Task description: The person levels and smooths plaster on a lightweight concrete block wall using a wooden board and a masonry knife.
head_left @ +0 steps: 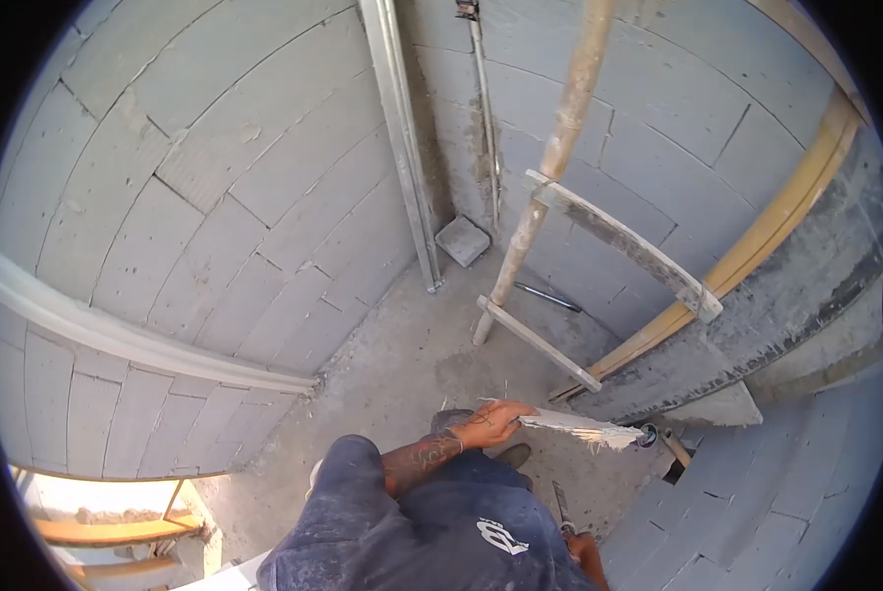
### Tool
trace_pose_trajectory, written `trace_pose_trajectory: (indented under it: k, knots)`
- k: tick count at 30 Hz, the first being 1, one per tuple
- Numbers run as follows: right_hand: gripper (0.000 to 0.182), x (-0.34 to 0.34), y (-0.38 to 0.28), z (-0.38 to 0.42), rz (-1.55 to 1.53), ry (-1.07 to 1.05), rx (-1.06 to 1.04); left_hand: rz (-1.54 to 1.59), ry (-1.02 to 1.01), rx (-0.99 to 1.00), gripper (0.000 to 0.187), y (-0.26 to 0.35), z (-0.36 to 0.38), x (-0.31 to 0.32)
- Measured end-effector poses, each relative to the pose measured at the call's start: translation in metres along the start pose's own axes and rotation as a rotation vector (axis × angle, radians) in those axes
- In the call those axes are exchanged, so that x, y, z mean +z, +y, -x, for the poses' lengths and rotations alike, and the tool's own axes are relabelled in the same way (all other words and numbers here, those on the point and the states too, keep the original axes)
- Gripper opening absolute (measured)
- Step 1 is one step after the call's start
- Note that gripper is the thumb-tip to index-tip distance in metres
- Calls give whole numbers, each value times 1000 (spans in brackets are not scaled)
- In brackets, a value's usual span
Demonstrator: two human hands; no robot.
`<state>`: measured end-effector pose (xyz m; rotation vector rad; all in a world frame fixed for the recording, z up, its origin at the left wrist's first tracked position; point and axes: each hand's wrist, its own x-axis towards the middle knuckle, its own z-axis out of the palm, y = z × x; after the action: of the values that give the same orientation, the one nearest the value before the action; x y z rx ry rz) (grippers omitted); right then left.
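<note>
Mortar-caked trowel [584, 427] in left hand [490, 426] beside block wall [756, 492] edge

Bright even daylight, strong fisheye edge-warping.

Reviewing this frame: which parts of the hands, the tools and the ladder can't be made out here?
Head view only:
- right hand: mostly hidden behind the person's own body and near the bottom edge; grip unclear.
- narrow tool by that hand: too small to identify.
- left hand holds a white strip; its far end blurs against the blocks.
- wooden ladder: top cut off by the frame edge.
</note>
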<state>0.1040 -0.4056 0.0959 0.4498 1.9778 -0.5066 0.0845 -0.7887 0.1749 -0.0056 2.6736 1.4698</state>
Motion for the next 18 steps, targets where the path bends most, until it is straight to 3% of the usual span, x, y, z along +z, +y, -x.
trace_pose_trajectory:
  k: [2,4,5,7,8,9,11,14,18]
  knots:
    - [33,-18,-28,-34,185,-56,-162,20,185,-82,35,-17,32,-18]
    - [43,-31,-91,-46,621,-79,-307,9,371,-188,37,-24,61,-40]
    - [43,-34,-115,-67,692,-90,-336,18,436,-230,37,-34,75,-44]
    - [49,-27,-170,-106,881,-217,-609,-39,635,-309,40,-59,103,-51]
    - [49,-21,-214,-92,904,-181,-571,-36,679,-342,40,-64,117,-55]
    - [52,-9,-241,-119,960,-202,-519,-24,767,-428,40,-68,131,-60]
    - [52,18,-318,-116,1250,-154,-819,-9,904,-530,40,-82,152,-78]
    - [50,70,-431,-109,1401,-113,-937,-27,1081,-621,39,-98,183,-90]
    - [45,162,-554,-86,1671,-76,-1273,-67,1293,-780,35,-115,219,-95]
